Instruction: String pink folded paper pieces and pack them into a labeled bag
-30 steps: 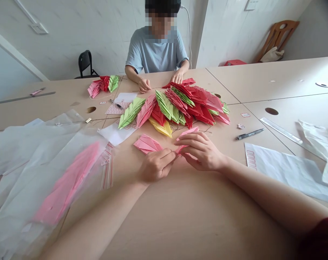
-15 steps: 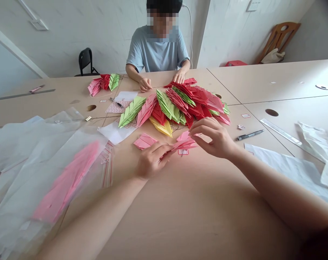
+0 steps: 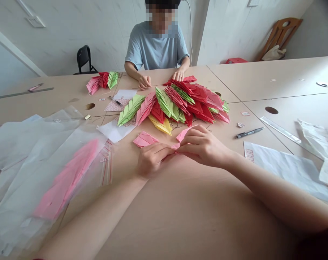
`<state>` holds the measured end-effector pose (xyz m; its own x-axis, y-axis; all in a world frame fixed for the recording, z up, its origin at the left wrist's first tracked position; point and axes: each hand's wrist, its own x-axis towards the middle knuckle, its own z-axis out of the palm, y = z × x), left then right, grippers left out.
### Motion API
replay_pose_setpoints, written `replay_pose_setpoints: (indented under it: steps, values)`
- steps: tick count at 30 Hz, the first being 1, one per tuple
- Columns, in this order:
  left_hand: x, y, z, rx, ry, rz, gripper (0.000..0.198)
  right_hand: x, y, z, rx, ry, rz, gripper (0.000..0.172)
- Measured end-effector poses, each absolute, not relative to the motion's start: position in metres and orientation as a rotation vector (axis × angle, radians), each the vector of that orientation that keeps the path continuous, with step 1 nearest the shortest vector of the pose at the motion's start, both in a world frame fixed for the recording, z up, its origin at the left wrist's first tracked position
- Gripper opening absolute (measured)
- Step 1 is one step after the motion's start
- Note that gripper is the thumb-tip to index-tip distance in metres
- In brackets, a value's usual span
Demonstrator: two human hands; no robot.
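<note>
Both my hands meet over the table, pinching a small folded pink paper piece [image 3: 176, 146] that their fingers mostly cover. My left hand [image 3: 153, 156] is closed on its near left side. My right hand [image 3: 200, 146] is closed on its right side, fingertips almost touching the left ones. Another folded pink paper [image 3: 145, 139] lies flat just beyond my left hand. Behind my right fingers shows a further bit of pink paper [image 3: 183, 134]; whether it joins the held piece I cannot tell. A heap of pleated red, pink, green and yellow folded papers [image 3: 198, 95] lies farther back.
Clear plastic bags [image 3: 31, 155], one holding pink paper [image 3: 69, 180], cover the left side. On the right are a pen [image 3: 249, 133], a ruler [image 3: 280, 130] and a white bag [image 3: 285, 171]. A person in a blue shirt [image 3: 160, 47] sits opposite, hands by the heap.
My right hand has come down and left from above the pink paper, and its fingers now close on it beside my left. The left hand stays nearly in place.
</note>
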<state>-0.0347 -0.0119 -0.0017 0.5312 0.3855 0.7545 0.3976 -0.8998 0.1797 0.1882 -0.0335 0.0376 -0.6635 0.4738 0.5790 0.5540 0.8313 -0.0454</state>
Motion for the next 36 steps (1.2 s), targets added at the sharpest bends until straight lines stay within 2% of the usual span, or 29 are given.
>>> replay_pose_setpoints:
  steps: [10,22,29,36]
  values:
    - [-0.036,-0.019,0.000,-2.595,-0.554,-1.189,0.011,0.186,-0.038,0.045,-0.730,-2.479,-0.189,0.013]
    - [-0.036,-0.014,-0.001,-2.683,-0.561,-1.323,0.018,0.200,-0.028,0.050,-0.734,-2.505,-0.184,0.012]
    - [-0.032,-0.014,0.004,-2.798,-0.633,-1.272,0.030,0.194,-0.033,0.050,-0.736,-2.477,-0.034,0.012]
    - [-0.034,-0.013,0.005,-2.844,-0.580,-1.406,0.034,0.202,-0.028,0.050,-0.761,-2.446,0.157,0.007]
